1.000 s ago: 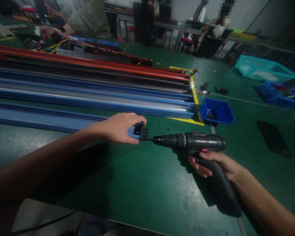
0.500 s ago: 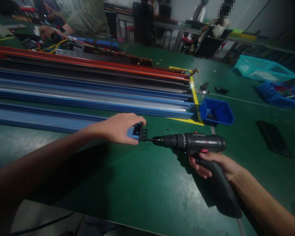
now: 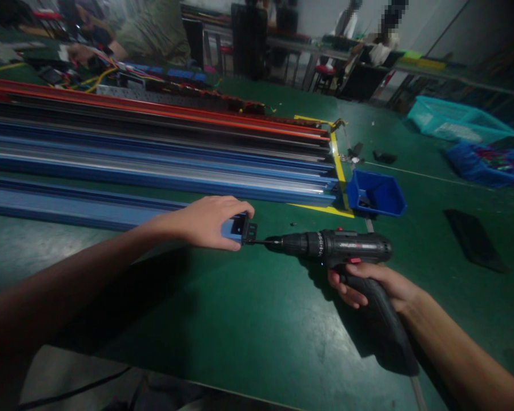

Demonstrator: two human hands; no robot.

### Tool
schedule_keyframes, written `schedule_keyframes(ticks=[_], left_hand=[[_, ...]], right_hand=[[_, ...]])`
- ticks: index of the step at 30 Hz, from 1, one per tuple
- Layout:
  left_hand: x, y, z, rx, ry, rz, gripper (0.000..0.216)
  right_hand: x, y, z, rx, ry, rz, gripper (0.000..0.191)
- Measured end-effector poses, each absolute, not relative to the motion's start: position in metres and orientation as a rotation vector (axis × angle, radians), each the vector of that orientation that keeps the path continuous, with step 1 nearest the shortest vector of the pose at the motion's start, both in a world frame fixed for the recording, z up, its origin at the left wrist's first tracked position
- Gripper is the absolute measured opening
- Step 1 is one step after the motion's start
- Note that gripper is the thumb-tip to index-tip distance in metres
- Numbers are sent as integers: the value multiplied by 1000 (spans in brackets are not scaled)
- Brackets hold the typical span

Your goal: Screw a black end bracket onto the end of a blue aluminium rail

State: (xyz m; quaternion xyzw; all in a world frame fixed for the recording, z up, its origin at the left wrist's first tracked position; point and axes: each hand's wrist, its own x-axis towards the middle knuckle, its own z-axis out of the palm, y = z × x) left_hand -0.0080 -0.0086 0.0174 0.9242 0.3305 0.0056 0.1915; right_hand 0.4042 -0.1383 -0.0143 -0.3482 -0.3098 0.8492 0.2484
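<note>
Left hand (image 3: 208, 221) fingers clamp the near blue rail (image 3: 89, 206) at its end, right hand (image 3: 377, 285) fingers wrap the drill (image 3: 346, 248), whose bit meets the bracket (image 3: 251, 232); driving likely needs a straight, steady push.

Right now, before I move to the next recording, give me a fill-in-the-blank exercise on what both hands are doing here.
The right hand grips the black cordless drill by its ____.
The left hand clamps a long ____ rail.
The drill's bit meets a small black bracket at the rail's end, beside the ____ hand's fingertips.
Everything rests on a ____ table.
Missing words: handle; blue; left; green.
</note>
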Motion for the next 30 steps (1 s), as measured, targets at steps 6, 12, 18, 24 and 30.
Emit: schedule_keyframes(ticks=[6,12,18,24,30], left_hand=[[-9,-8,17,2597,923,24,69],[-8,-9,18,2594,922,26,68],[-8,-10,19,2602,931,18,68],[-8,-11,19,2605,933,24,68],[-8,-10,18,2610,936,28,66]], right_hand=[[405,-139,-16,-938,-841,2311,32],[403,-137,-16,-894,-855,2341,35],[403,-136,-16,-871,-816,2363,34],[403,-135,-17,-852,-765,2375,33],[403,-136,-18,-879,-730,2373,36]])
